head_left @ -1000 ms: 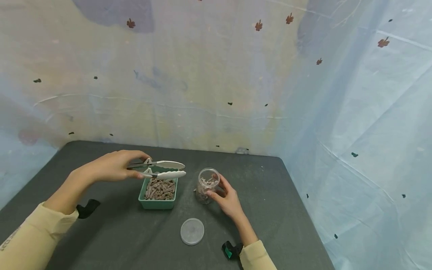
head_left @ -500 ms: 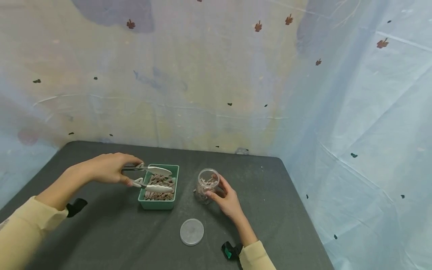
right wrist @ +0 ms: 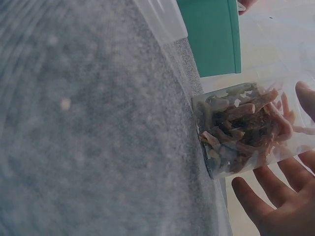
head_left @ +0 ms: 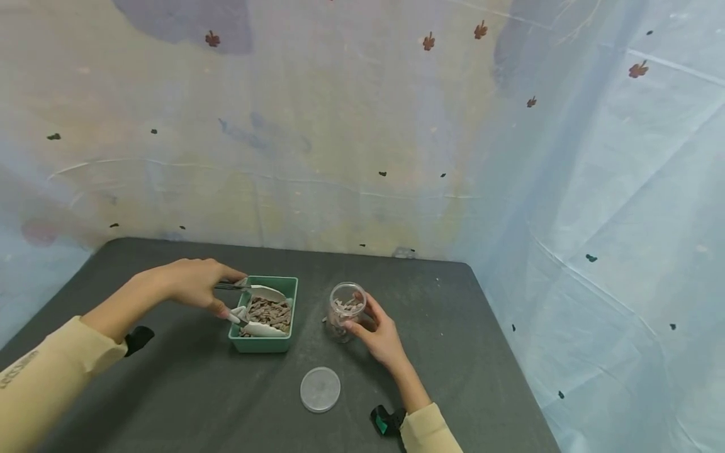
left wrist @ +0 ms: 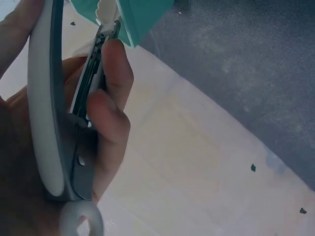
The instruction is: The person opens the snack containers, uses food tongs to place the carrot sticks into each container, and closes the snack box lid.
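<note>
In the head view my left hand [head_left: 195, 284] grips a pair of tongs [head_left: 266, 292] with pale scalloped tips. The tongs are spread, their tips down inside a green rectangular container [head_left: 259, 345] of brown, dried-looking strips [head_left: 269, 312]. Fingers curl around the grey-and-white tongs handle [left wrist: 43, 113] in the left wrist view. To the right, my right hand [head_left: 382, 336] holds a clear jar [head_left: 340, 327], upright and lidless, on the table. Similar strips fill much of the jar [right wrist: 241, 130] in the right wrist view.
A round translucent lid [head_left: 320, 390] lies flat on the dark table [head_left: 226, 402], in front of the container and jar. Behind and to the right hangs a pale patterned sheet [head_left: 340, 126]. A small piece lies beside the jar's left side.
The tongs have come left and down from above the container into it, and their arms have spread wider. My right hand and the jar have stayed in place.
</note>
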{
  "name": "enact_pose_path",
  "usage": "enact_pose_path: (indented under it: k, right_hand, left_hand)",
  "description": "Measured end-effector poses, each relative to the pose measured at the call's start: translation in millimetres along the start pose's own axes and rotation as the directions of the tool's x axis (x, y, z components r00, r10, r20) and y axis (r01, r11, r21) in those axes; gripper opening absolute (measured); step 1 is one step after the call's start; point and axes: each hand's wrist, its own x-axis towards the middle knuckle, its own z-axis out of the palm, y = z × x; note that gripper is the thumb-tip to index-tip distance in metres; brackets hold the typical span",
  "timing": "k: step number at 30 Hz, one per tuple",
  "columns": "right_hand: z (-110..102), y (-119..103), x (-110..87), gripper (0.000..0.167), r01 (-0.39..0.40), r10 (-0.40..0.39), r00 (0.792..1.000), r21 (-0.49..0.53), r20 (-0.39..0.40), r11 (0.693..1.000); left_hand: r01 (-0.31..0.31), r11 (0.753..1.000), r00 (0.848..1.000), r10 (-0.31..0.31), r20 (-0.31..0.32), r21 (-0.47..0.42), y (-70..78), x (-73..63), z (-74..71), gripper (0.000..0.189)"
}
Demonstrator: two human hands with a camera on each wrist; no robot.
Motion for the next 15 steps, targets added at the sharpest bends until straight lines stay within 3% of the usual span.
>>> enact_pose_path:
  k: [15]
  right_hand:
    - [-0.2, -1.1, 0.5, 0.073, -0.016, 0.016, 1.000, 0.001, 0.000, 1.000]
  left_hand:
    - [-0.039, 0.994, 0.998, 0.044, -0.044, 0.104, 9.1, 7.1, 3.7, 0.074]
